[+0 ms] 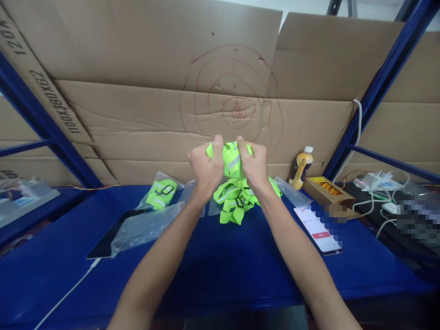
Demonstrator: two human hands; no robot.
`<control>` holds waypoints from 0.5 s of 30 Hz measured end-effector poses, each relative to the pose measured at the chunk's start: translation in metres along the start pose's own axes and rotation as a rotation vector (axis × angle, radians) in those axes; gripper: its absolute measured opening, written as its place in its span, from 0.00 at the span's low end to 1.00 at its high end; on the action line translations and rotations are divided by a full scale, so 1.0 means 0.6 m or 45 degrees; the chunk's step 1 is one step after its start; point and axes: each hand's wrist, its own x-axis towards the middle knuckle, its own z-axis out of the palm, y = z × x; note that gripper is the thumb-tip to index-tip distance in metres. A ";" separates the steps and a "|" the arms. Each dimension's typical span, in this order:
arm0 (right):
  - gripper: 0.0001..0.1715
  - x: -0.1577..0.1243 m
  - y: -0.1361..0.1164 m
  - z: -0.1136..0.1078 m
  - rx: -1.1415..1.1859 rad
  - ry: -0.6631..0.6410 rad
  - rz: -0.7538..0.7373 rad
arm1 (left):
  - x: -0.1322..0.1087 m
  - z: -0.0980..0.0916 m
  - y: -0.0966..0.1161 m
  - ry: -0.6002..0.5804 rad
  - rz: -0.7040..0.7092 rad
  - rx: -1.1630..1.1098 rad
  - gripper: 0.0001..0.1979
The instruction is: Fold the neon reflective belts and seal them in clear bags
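Observation:
My left hand [208, 165] and my right hand [253, 161] are both closed on a folded neon-yellow reflective strap bundle [233, 160] with grey stripes. Both thumbs point up, and the bundle is stretched between the fists above the table. Below and behind my wrists lies a loose heap of the same neon straps [235, 201], with a black buckle showing in it. To the left, another folded neon strap bundle [161, 193] with a black buckle sits in a clear plastic bag.
A clear plastic bag [147, 227] partly covers a black tablet [103, 245] on the blue table [233, 270]. At right are a phone [318, 231], a yellow bottle [301, 168] and an open cardboard box [330, 195]. Cardboard sheets [144, 119] stand behind.

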 end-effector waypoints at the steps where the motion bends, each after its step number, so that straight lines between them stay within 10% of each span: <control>1: 0.42 0.002 0.002 0.000 0.020 0.009 0.038 | -0.004 -0.002 0.002 -0.006 0.061 0.012 0.31; 9: 0.44 0.013 0.007 -0.015 0.094 0.042 0.220 | -0.005 -0.009 0.003 -0.287 0.472 -0.085 0.34; 12: 0.44 0.013 -0.006 -0.024 0.106 -0.020 0.275 | -0.002 -0.003 0.001 -0.275 0.367 -0.181 0.21; 15: 0.43 0.005 -0.030 -0.037 -0.037 -0.008 -0.050 | 0.002 0.000 -0.001 -0.173 0.122 -0.286 0.20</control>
